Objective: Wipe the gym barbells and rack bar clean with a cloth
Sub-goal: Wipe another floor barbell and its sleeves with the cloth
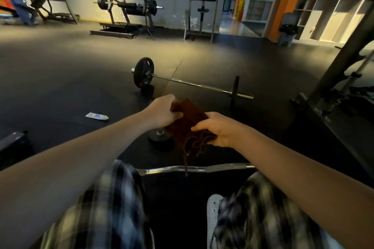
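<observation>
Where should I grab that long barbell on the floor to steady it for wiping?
Grip the barbell on its bare shaft between the two plates, reaching down from your near side. The plates hold the shaft off the floor, leaving room to wrap under. Free one first: left hand and right hand both hold the cloth.

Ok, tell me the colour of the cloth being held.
The cloth is dark reddish brown; the head view shows it.

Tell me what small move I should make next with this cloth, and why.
Probably lower the cloth onto the curved chrome bar just below it and start wiping. Both the left hand and right hand grip the cloth above that bar, which lies nearer than the barbell on the floor beyond.
</observation>
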